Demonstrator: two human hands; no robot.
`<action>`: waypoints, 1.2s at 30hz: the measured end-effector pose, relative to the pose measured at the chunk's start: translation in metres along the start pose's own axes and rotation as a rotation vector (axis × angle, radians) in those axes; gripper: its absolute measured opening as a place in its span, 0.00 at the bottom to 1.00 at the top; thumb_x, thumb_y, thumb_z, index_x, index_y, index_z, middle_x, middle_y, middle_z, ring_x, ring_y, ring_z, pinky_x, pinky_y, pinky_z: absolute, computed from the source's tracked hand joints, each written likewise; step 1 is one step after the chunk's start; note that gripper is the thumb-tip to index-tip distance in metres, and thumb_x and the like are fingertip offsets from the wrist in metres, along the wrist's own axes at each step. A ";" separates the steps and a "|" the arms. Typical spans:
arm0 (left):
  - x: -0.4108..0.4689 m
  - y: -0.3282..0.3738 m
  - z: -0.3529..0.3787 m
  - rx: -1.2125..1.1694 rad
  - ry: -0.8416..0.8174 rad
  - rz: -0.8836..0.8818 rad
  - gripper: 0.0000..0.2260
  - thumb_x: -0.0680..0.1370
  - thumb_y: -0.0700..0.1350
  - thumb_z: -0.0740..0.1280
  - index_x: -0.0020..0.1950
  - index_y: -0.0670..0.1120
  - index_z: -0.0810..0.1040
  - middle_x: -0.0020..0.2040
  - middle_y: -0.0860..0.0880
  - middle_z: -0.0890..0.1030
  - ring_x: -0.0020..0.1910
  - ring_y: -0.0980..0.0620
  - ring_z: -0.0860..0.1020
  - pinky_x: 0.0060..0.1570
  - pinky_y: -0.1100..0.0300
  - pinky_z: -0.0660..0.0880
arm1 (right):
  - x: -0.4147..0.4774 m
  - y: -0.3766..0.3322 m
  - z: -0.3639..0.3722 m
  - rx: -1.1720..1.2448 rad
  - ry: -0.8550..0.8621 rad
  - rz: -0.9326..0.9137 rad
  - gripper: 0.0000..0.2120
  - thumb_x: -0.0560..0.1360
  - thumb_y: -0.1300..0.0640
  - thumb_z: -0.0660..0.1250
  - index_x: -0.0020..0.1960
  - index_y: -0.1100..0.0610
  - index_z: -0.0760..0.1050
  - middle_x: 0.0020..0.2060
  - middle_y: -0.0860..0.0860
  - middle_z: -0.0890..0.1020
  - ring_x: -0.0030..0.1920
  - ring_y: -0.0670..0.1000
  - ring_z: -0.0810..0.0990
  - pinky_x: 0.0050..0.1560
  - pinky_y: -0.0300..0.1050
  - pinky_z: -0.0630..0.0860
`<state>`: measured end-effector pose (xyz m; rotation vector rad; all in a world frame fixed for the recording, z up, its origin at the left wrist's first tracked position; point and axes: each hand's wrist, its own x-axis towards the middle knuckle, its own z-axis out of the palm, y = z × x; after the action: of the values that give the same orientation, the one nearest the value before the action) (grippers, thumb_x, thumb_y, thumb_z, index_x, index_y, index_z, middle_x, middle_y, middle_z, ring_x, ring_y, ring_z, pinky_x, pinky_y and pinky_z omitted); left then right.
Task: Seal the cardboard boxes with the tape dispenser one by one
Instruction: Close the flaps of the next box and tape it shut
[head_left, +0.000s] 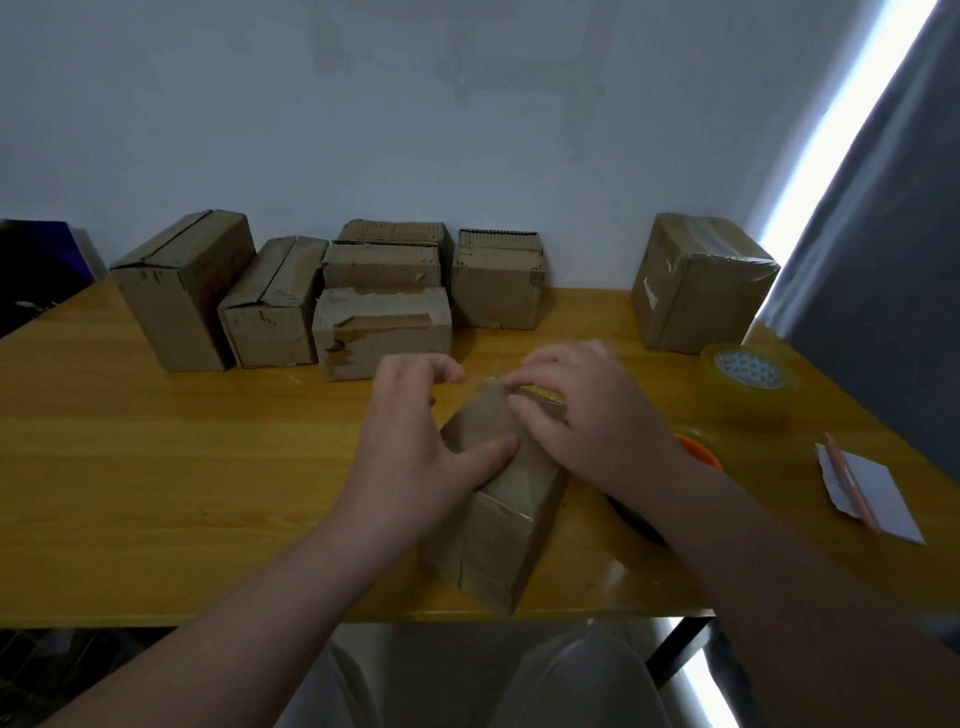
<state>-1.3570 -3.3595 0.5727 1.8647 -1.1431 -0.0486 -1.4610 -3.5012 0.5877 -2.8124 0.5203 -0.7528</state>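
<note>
Mid-frame, the flat-fingered right hand (587, 415) presses the small brown cardboard box (498, 519), the left hand (415, 447) bracing by thumb, its curled grip unclear; likely final smoothing, then setting it aside.

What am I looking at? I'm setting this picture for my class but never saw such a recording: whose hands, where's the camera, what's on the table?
No machine: a person wears a head camera, so you look down on their left hand and right hand. Both lie on a cardboard box on a yellow table; whether they grip or press is unclear. More boxes stand by the wall. At right: a clear tape roll, an orange object half hidden by the arm, a white card and pencil.
</note>
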 end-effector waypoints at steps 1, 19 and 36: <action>0.003 -0.001 -0.001 -0.030 -0.069 -0.090 0.29 0.64 0.59 0.71 0.62 0.58 0.65 0.57 0.57 0.64 0.55 0.58 0.67 0.50 0.67 0.69 | 0.001 0.001 0.001 0.006 -0.003 0.001 0.15 0.77 0.48 0.61 0.60 0.49 0.79 0.57 0.47 0.79 0.60 0.49 0.71 0.54 0.42 0.65; 0.010 -0.005 -0.011 0.419 -0.348 0.179 0.27 0.78 0.66 0.49 0.76 0.60 0.55 0.72 0.57 0.63 0.69 0.57 0.59 0.65 0.57 0.64 | -0.003 -0.004 0.011 0.268 0.165 0.154 0.13 0.73 0.55 0.71 0.53 0.49 0.69 0.45 0.40 0.75 0.41 0.39 0.76 0.42 0.33 0.75; -0.006 -0.012 0.000 0.226 -0.018 0.248 0.20 0.73 0.61 0.57 0.55 0.53 0.79 0.49 0.55 0.70 0.50 0.59 0.66 0.43 0.68 0.65 | 0.004 -0.005 0.001 0.201 -0.017 0.122 0.25 0.78 0.55 0.64 0.74 0.50 0.63 0.50 0.41 0.81 0.46 0.44 0.80 0.46 0.33 0.74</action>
<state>-1.3523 -3.3535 0.5612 1.9048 -1.4327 0.2126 -1.4559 -3.4975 0.5900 -2.5750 0.5734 -0.7139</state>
